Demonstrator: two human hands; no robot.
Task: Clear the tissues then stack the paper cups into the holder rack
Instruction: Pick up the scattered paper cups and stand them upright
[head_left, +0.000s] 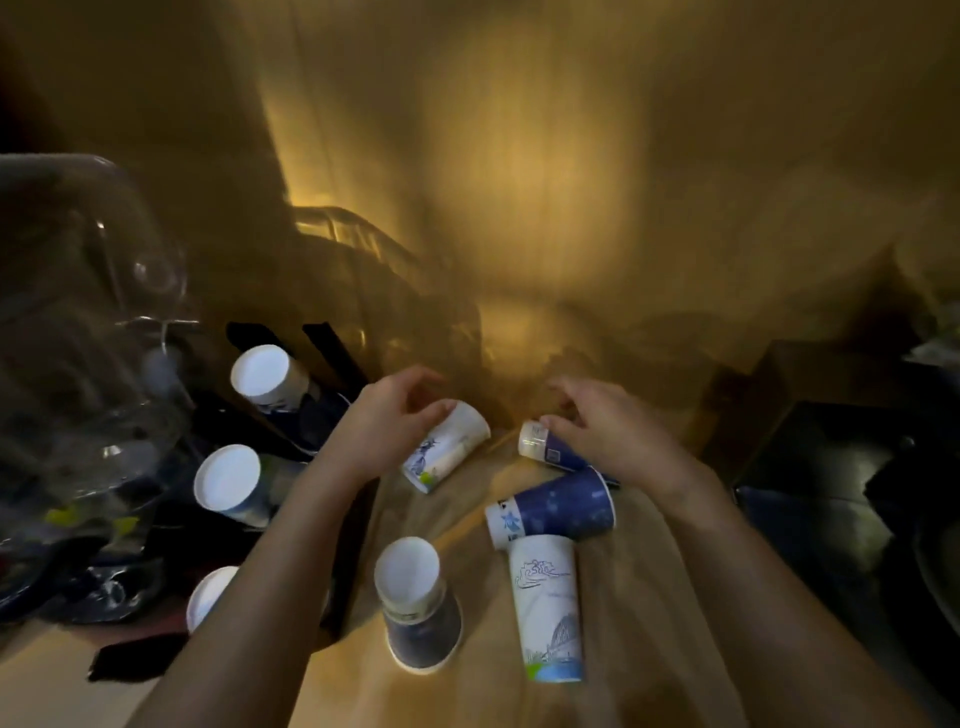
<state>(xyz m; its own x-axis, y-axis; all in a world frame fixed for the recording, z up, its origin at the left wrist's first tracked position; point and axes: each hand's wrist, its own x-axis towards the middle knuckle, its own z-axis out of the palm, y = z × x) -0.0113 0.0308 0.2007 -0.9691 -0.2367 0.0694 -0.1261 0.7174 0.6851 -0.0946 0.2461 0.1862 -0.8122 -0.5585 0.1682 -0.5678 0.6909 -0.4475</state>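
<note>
The left hand (387, 426) is curled over the base end of a white cup (445, 447) that lies tilted on its side, and the cup seems to be gripped between thumb and fingers, presumably so that it can be lifted clear of the wooden tabletop (649, 597). The right hand (610, 431) is laid, fingers loosely bent, over a small blue-and-white cup (550, 448) lying on its side. Contact is made on its upper side, but whether it is truly gripped cannot be told.

Just below the right wrist a blue cup (553, 512) is seen on its side, with a tall white cup (550, 608) lying just beside it and apparently touching it. To the left of these, a short stack (418, 605) is stood upside down, a white cup nested over a dark blue one, probably gathered that way for easy carrying.

At the table's left edge the dark holder rack (332, 348) is seen. Three cups are held there, slanted with their white bases facing the camera: an upper cup (262, 376), a middle cup (231, 480) and a lower cup (208, 595) partly hidden by the left forearm.

No tissues are visible on the table, so that step is judged done. Line drawings and a small code-like square are printed on the cups, but no writing can be read in the dim, blurred light.
</note>
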